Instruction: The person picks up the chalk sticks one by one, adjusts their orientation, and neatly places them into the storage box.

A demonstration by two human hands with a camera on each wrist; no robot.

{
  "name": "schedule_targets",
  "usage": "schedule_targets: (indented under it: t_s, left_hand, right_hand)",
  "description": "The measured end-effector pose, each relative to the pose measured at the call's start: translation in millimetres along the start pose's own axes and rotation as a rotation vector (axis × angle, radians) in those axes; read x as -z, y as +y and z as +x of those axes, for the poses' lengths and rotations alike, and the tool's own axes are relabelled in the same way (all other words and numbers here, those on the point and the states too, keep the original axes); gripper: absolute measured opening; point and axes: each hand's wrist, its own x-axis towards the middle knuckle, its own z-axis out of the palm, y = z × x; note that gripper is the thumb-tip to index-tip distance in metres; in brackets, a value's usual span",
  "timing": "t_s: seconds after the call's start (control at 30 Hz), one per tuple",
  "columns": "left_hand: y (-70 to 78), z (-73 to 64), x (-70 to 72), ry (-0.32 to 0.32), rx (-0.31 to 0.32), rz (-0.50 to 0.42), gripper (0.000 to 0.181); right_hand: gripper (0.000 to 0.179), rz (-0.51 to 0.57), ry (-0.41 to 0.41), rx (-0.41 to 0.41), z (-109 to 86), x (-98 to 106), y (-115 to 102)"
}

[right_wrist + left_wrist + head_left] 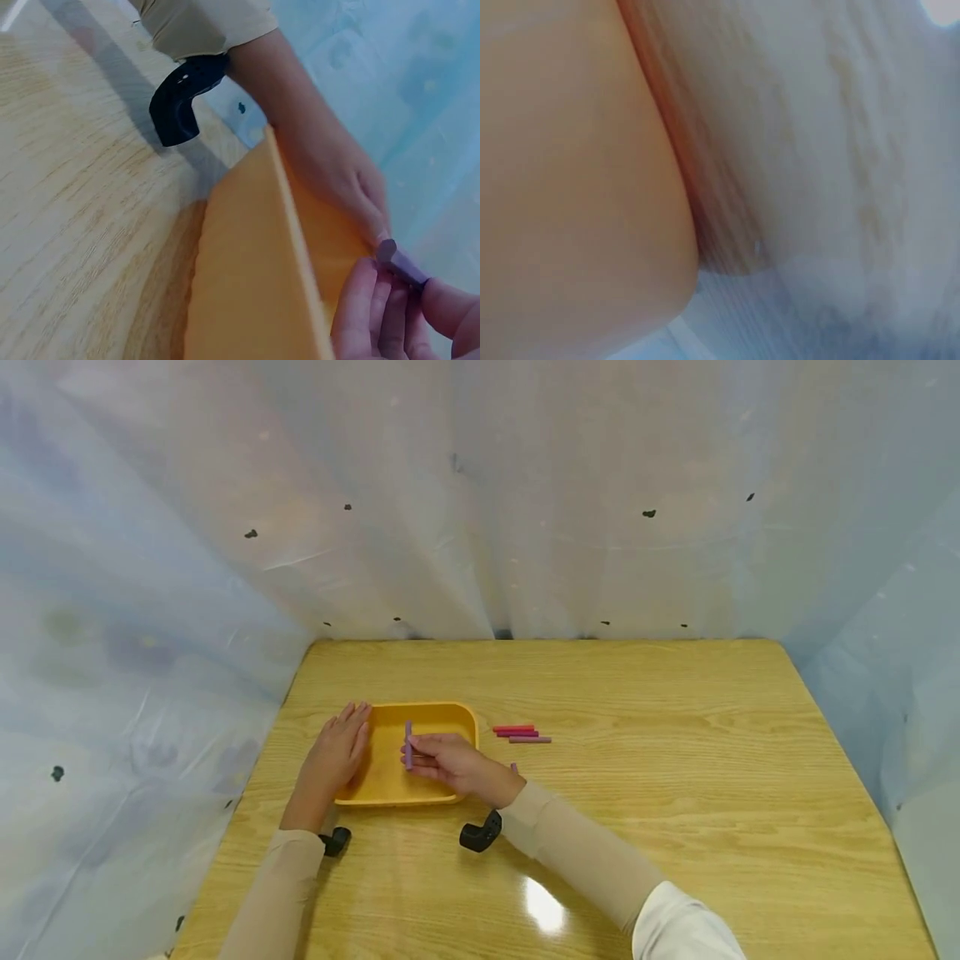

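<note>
My right hand [450, 762] pinches a purple stick [408, 745] between thumb and fingers, over the inside of a yellow tray [471, 720]. In the head view the stick stands roughly upright. The right wrist view shows the faceted end of this purple stick [401, 264], with the tray wall [251, 262] beside the fingers. My left hand [337, 756] rests at the tray's left rim, its fingers extended toward the far corner. A smooth, blurred surface fills much of the left wrist view and hides the left fingers.
Right of the tray, a red stick [513, 727], a magenta stick [517, 734] and a dull purple stick [530, 740] lie side by side on the wooden table [675, 735]. Another purple stick [514, 767] shows partly behind the right wrist. Plastic sheeting [525, 543] surrounds the table.
</note>
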Motion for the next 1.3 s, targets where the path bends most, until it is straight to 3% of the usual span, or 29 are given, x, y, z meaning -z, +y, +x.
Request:
schedule_targets:
  t_s: [0.2, 0.87, 1.3]
  left_hand:
    - [1.9, -0.4, 1.7, -0.002, -0.005, -0.007, 0.045]
    - [-0.1, -7.6, 4.3, 0.013, -0.012, 0.002, 0.043]
    - [-0.6, -8.2, 3.4, 0.02, -0.001, 0.004, 0.043]
  right_hand:
    - [0.039, -0.019, 0.056, -0.011, 10.2, -0.5, 7.0]
    - [0.032, -0.027, 0.085, -0.058, 18.0, -7.6, 18.8]
    - [0.033, -0.041, 0.092, -0.077, 13.2, -10.2, 16.8]
